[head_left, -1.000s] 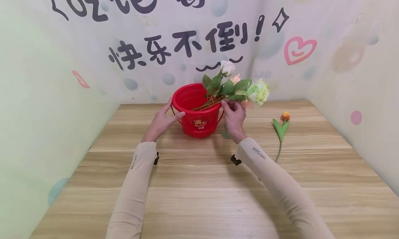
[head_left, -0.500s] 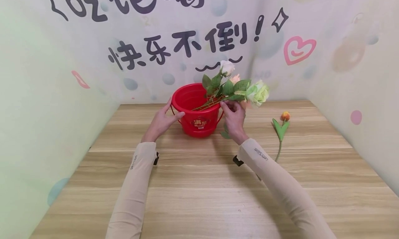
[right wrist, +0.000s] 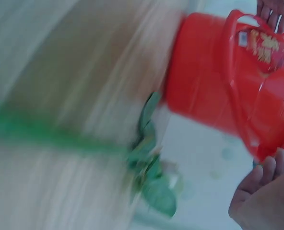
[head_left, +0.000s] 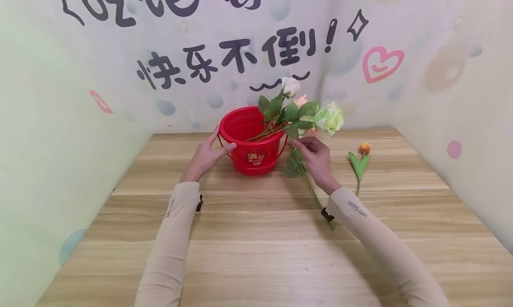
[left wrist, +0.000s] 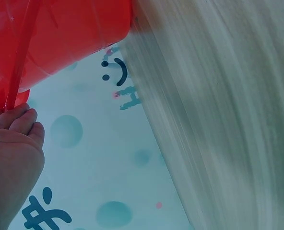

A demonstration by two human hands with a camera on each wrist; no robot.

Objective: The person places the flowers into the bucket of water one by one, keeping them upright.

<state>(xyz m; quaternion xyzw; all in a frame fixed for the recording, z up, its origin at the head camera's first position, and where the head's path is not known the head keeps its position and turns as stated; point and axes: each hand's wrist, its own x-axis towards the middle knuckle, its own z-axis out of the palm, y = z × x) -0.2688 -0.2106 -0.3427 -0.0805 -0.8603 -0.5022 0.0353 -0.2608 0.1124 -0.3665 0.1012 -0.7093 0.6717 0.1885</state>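
Note:
A red bucket stands on the table near the back wall, its handle hanging at the front. My left hand holds its left rim, thumb at the front; in the left wrist view curled fingers meet the rim. Roses lean over the right rim: a white rose, a peach rose and a pale green rose. My right hand is just right of the bucket, fingers loosely bent, holding nothing that I can see. Below it lies a leafy green stem.
An orange tulip lies to the right on the wooden table. Behind the bucket rises a printed wall cloth, with side walls at left and right.
My right hand has come off the bucket's right rim and moved right and a little toward me, uncovering the leafy stem on the table. The left hand stays on the bucket.

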